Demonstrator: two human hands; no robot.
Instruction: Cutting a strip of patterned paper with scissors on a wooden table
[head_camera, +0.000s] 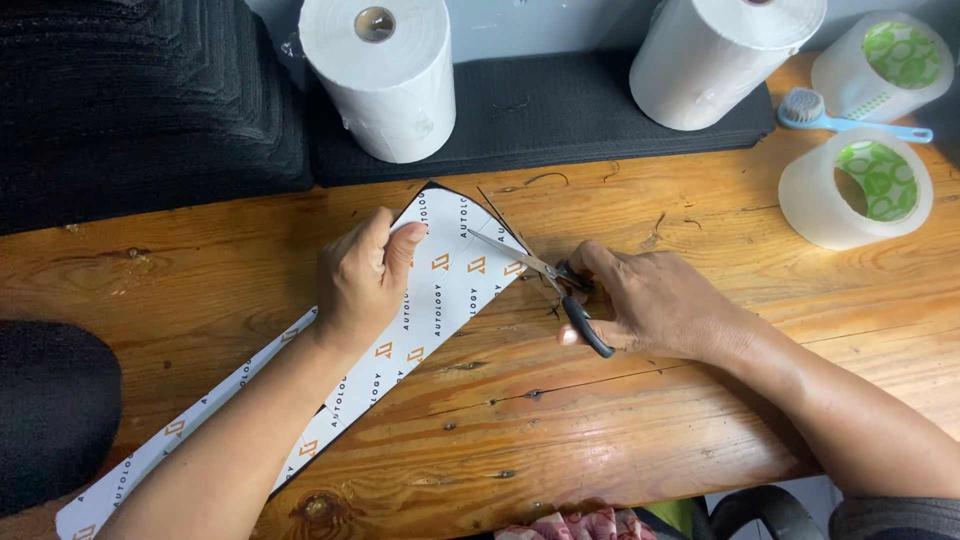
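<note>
While the right hand (655, 300) is gripping a pair of black-handled scissors (545, 285), fingers closed through the handle loops, the blades are reaching leftward and meeting the right edge of a long white printed strip (440, 290) with a dark backing. The blade tips are lying over the strip near its upper, pointed end. The left hand (362, 275) is pressing down flat on that same strip, fingers curled over it and thumb laid along the top, pinning it to the wooden bench (620, 430). The strip is running diagonally from the bench's middle down toward the lower left corner of the view.

This looks like trimming in progress along the strip's edge; the next cut seems to be calling for the left hand to be holding the strip steady while the blades are following the dark border.

Beyond the hands, two large white rolls (380, 75) are standing on a black mat (560, 110). Two clear tape rolls (860, 185) and a blue brush (850, 120) are lying at the right.
</note>
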